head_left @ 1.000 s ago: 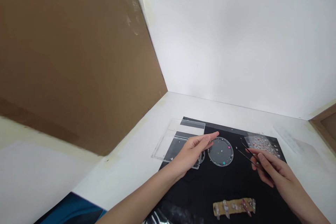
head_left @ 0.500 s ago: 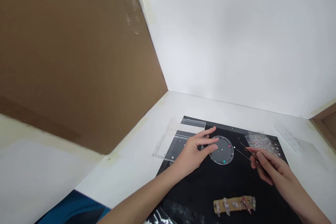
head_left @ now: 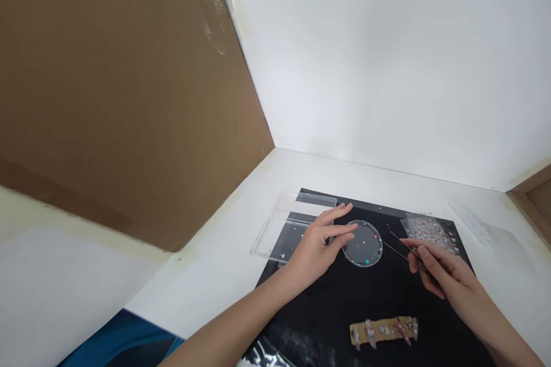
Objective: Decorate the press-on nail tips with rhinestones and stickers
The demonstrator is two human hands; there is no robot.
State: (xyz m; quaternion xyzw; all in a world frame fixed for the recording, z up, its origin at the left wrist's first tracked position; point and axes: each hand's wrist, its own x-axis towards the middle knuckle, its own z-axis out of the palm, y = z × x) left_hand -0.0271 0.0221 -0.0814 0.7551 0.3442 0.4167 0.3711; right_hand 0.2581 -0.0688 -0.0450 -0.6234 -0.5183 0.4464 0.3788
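My left hand (head_left: 321,243) reaches over the left edge of a round clear dish (head_left: 364,248) on the black mat. Its fingers are stretched out and apart, with index finger and thumb over the rim. Small sparkling gems are scattered in the dish, among them a pink one and a teal one. My right hand (head_left: 439,266) is closed around a pair of tweezers (head_left: 402,251). The tweezers' tips are spread apart near the dish's right rim. I cannot make out anything between them.
Behind my left hand lies a clear flat case (head_left: 269,235). A bag of gems (head_left: 433,233) and a clear plastic sheet (head_left: 495,235) are at the right. Decorated nail tips sit on a tan strip (head_left: 390,330) near the front of the black mat (head_left: 344,298). Cardboard (head_left: 129,97) stands left.
Both hands stay nearly in place; the left fingers shift very slightly. A small bright gem seen by the tweezers' lower tip earlier no longer stands out there. The whole view shifts slightly.
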